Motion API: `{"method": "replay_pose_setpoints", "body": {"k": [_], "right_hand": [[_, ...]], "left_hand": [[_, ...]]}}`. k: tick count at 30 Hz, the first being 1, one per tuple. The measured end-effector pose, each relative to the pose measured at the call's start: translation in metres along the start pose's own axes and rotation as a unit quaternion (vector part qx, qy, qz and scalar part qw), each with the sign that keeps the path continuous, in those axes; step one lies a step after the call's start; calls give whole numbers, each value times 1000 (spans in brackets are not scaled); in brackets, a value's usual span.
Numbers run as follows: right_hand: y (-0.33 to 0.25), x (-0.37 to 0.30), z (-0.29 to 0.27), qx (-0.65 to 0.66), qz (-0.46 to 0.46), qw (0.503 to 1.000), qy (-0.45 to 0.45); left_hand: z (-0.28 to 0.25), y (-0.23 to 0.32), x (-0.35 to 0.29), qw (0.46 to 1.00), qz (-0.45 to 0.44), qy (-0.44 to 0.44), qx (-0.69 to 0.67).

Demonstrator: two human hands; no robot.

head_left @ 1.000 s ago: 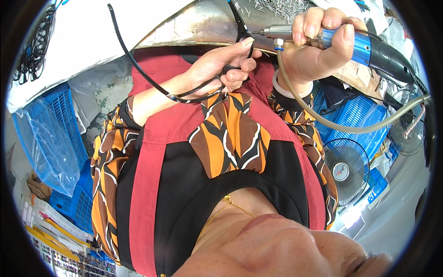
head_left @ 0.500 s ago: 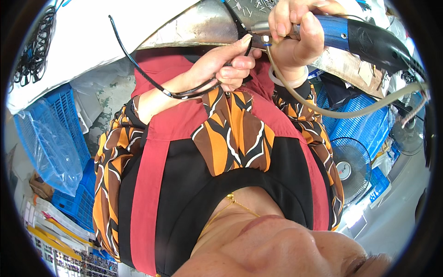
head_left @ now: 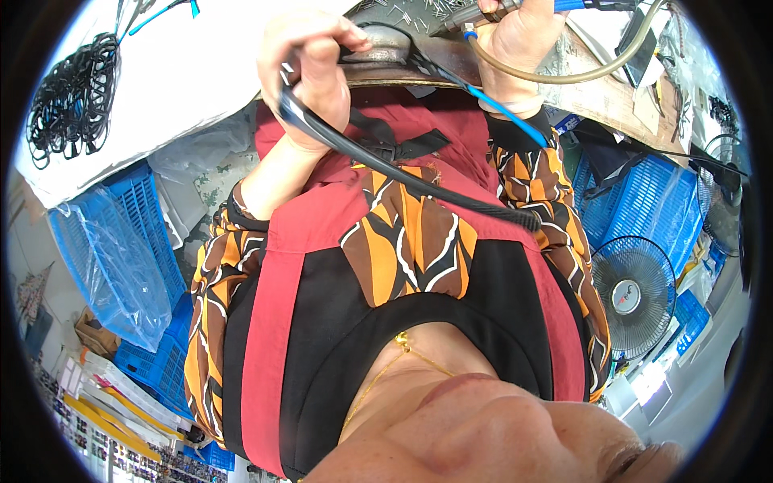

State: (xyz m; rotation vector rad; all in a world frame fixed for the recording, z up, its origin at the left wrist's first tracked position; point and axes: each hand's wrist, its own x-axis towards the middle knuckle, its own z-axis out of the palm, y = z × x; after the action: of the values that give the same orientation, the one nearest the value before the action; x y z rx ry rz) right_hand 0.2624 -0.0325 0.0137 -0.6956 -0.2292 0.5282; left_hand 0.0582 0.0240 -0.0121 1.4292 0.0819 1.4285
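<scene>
My left hand (head_left: pixel 310 76) is closed around a dark eyeglass frame (head_left: pixel 378 165). One long black temple slants down and right, close to the camera and slightly blurred. The frame's other temple (head_left: pixel 503 113) is black, then bright blue, and runs toward my right sleeve. At the top edge my right hand (head_left: pixel 523 36) grips a power screwdriver (head_left: pixel 467 18) with a metal nose and a blue body, partly cut off. A translucent hose (head_left: pixel 555 78) with a fitting curves away from the tool. Its tip is apart from the frame. Part of the front is hidden by my fingers.
Loose small pins or screws (head_left: pixel 411 14) lie on the bench beyond my hands. Stacked black eyeglass frames (head_left: pixel 72 105) rest on the white surface at left. Blue crates (head_left: pixel 141 217) stand below left, more crates (head_left: pixel 644 205) at right, beside a fan (head_left: pixel 632 298).
My left hand has moved left and the eyeglass frame has swung round, its temples now pointing right. My right hand with the screwdriver has shifted upward, away from the frame.
</scene>
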Motion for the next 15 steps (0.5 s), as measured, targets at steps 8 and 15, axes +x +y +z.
{"method": "replay_pose_setpoints", "body": {"k": [8,15], "right_hand": [[0,6,8,-47,-67,996,-34],[0,-14,28,-51,-55,988,-138]], "left_hand": [[-22,2,-14,976,106,-189,-14],[-21,-1,-13,974,121,-190,-16]]}}
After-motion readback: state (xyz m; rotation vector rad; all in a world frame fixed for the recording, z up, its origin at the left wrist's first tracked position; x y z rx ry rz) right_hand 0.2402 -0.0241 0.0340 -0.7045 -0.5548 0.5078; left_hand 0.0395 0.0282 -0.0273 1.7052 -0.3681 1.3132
